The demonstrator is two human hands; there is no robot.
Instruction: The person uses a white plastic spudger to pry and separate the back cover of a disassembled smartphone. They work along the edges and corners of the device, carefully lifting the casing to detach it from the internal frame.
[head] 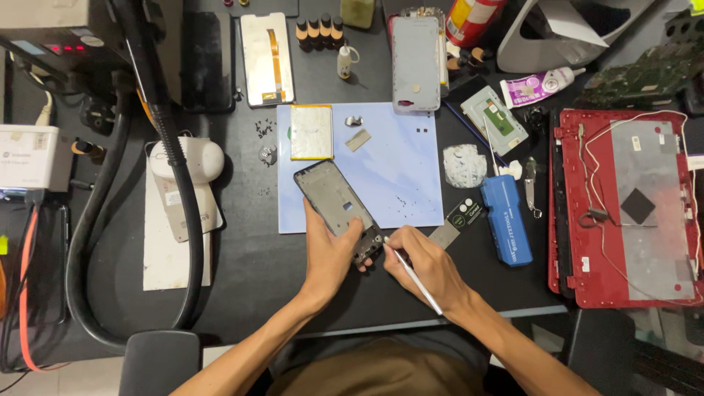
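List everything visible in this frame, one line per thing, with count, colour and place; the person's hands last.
phone frame: 1, dark grey, on the mat's lower left, under the left hand
thin tool: 1, white, in the right hand, tip at the frame's lower end
work mat: 1, pale blue, centre of table
battery: 1, yellow-edged silver, mat's top left
phone back cover: 1, grey, above the mat
display panel: 1, silver, top centre-left
blue case: 1, right of mat
laptop shell: 1, red, far right
small bottles: 4, brown, top centre
black hose: 1, left
left hand: holds the frame
right hand: grips the tool
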